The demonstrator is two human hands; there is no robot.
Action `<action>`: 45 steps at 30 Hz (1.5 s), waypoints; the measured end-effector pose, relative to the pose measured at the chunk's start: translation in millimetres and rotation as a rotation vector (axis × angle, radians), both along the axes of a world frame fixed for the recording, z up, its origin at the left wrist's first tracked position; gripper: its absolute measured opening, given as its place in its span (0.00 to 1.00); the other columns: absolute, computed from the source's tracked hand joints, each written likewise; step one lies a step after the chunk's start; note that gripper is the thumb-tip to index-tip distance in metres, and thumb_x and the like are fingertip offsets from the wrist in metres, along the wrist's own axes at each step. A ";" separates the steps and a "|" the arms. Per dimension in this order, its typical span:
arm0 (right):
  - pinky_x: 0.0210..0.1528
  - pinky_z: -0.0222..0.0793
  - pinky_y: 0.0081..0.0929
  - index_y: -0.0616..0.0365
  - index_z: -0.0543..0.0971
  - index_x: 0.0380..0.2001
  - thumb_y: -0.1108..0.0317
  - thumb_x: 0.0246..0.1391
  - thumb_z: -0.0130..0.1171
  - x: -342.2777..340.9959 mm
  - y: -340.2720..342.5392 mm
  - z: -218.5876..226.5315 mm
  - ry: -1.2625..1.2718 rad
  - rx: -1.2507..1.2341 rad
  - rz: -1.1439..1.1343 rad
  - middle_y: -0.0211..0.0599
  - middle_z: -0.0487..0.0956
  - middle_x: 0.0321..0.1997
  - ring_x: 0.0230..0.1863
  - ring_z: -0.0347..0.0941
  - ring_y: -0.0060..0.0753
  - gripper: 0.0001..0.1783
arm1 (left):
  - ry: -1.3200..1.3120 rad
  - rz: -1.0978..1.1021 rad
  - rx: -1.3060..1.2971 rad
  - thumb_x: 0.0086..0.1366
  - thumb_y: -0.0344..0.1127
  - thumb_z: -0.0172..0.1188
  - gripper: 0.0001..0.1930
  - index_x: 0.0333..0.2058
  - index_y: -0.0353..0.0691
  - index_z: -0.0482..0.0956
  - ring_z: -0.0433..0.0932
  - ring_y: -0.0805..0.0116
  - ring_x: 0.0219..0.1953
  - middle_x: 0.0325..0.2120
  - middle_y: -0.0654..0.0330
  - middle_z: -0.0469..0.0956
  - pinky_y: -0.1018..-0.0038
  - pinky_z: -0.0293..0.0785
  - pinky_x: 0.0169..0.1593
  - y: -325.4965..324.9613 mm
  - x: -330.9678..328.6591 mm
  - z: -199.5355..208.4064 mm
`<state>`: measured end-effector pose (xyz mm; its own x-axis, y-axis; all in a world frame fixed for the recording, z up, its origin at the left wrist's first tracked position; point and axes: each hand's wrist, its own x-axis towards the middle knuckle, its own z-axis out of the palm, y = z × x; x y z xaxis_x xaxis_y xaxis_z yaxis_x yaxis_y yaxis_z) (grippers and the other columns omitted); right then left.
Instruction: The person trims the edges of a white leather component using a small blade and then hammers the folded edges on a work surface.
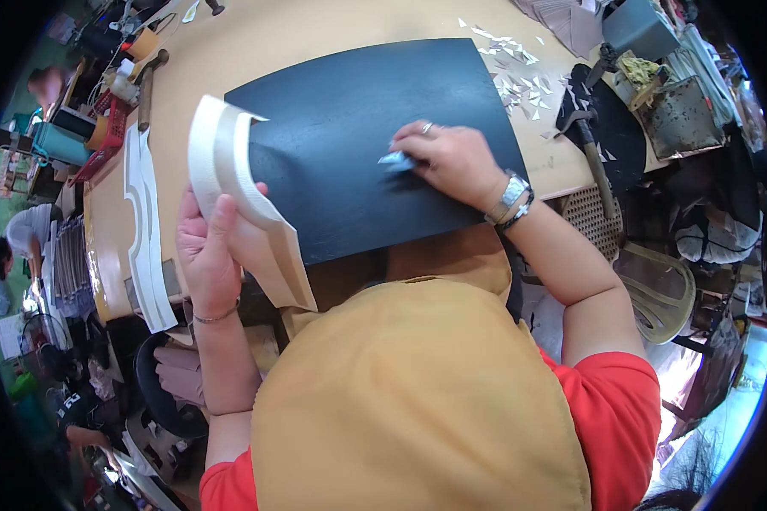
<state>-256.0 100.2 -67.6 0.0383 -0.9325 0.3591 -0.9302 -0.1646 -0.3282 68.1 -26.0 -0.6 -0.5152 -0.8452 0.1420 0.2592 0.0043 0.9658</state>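
My left hand (210, 243) grips a curved, cream-and-beige cut panel (245, 204) with a notched edge, thumb on its face and fingers around its side. The panel is raised and tilted over the left edge of a black board (349, 111). Above the middle of that board is my right hand (452, 160), its fingers closed round a small light-blue item (395, 162). That item is blurred and partly covered by the fingers, so its kind cannot be made out.
Similar white cut strips (149, 230) lie at the table's left, below a hammer (151, 85). White scraps (520, 77) are scattered at the far right. Another hammer (595, 157) rests beside a dark oval mat (618, 128) and a worn metal tin (680, 115). A woven chair (654, 294) stands right.
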 end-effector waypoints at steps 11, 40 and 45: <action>0.39 0.74 0.35 0.57 0.84 0.53 0.48 0.70 0.57 -117.3 24.7 7.7 -0.330 -0.157 -0.621 0.37 0.83 0.35 0.34 0.78 0.34 0.24 | -0.306 -0.256 -0.012 0.71 0.31 0.66 0.24 0.63 0.32 0.72 0.80 0.77 0.49 0.50 0.62 0.82 0.76 0.78 0.53 16.7 -25.3 1.5; 0.23 0.47 0.17 0.52 0.74 0.34 0.48 0.77 0.46 95.4 27.2 42.1 -1.528 0.775 0.220 0.15 0.60 0.22 0.23 0.51 0.10 0.22 | -0.355 -0.224 -0.103 0.72 0.32 0.65 0.23 0.62 0.33 0.74 0.79 0.77 0.50 0.49 0.61 0.83 0.76 0.76 0.55 29.8 -24.3 -6.1; 0.23 0.45 0.16 0.51 0.73 0.34 0.48 0.77 0.46 92.9 30.6 42.2 -1.624 0.778 0.176 0.13 0.57 0.22 0.22 0.48 0.10 0.22 | -0.336 -0.185 -0.106 0.72 0.31 0.65 0.23 0.63 0.33 0.73 0.78 0.77 0.50 0.50 0.61 0.82 0.76 0.76 0.55 30.6 -23.3 -8.3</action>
<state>-163.1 130.8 -25.4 0.2378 -0.9119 -0.3344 0.3705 0.4034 -0.8367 44.7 4.6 -8.8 -0.6903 -0.7232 0.0215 -0.0652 0.0918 0.9936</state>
